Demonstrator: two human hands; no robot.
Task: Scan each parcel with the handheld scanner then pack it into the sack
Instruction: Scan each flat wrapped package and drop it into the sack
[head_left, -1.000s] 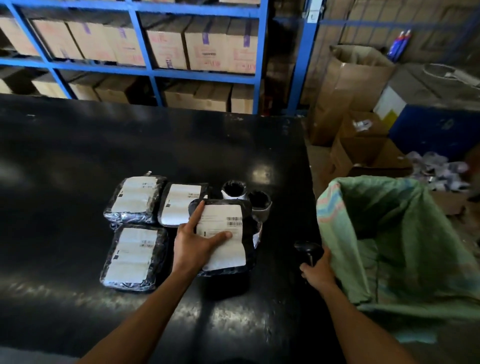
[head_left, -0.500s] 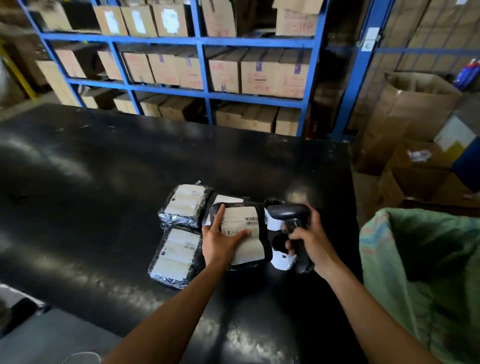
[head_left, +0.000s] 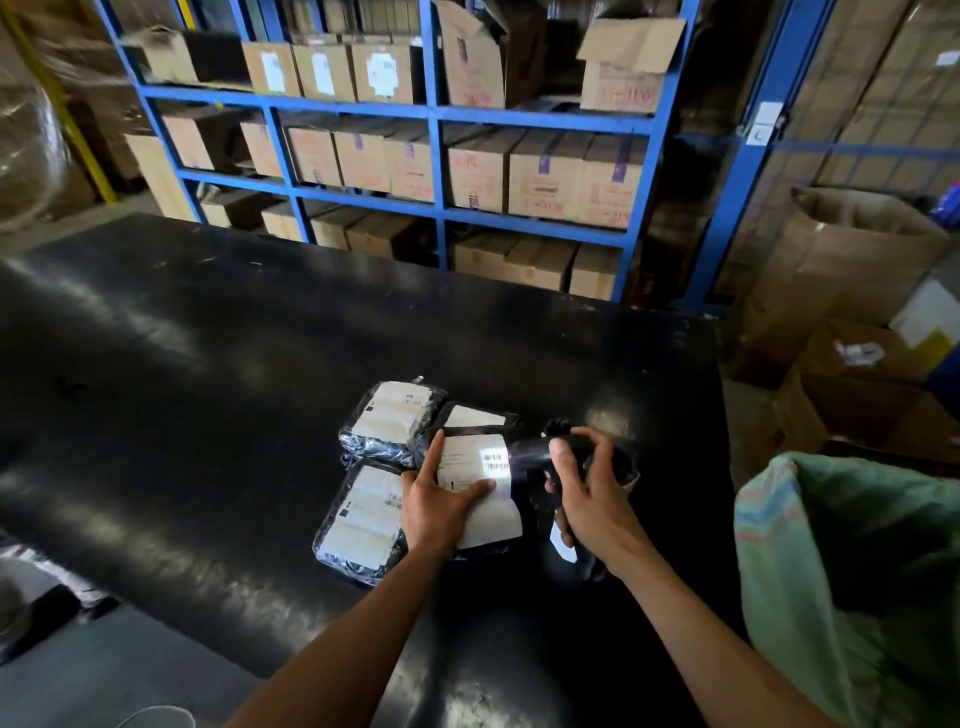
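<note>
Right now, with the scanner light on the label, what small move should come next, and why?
Probably lift the scanned parcel with the left hand toward the green sack: the scanner in the right hand already lights its barcode.

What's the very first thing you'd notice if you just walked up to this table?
The bright patch of light on the barcode label, mid-table, thrown by the black scanner in the right hand. The left hand presses that parcel flat. A big green sack gapes open at the table's right edge.
</note>
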